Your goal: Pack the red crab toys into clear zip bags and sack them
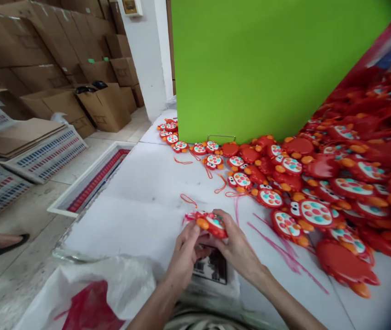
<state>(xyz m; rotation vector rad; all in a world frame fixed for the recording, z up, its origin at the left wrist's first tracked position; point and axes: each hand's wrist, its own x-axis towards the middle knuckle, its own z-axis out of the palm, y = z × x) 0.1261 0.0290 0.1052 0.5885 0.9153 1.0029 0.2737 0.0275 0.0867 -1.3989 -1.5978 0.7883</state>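
Note:
Between my two hands, above the near part of the white table, is a red-and-orange animal-shaped toy point(216, 224) with a pale, dotted face. My left hand point(186, 247) grips its left end beside an orange foot. Fingers of my right hand point(236, 247) close round its right edge. An orange cord loop point(188, 200) sticks out at its far side, and some pink material shows by its left end. Beneath my hands lies a clear plastic packet with a black printed label point(212, 266), partly hidden by them.
Many similar toys point(317, 213) are heaped on the right of the white table point(127, 197). A green board point(250, 68) stands behind them. Pink strips point(285, 252) lie right of my hands. A white sack point(113, 279) with red material is at front left. Cartons point(104, 107) fill the left background.

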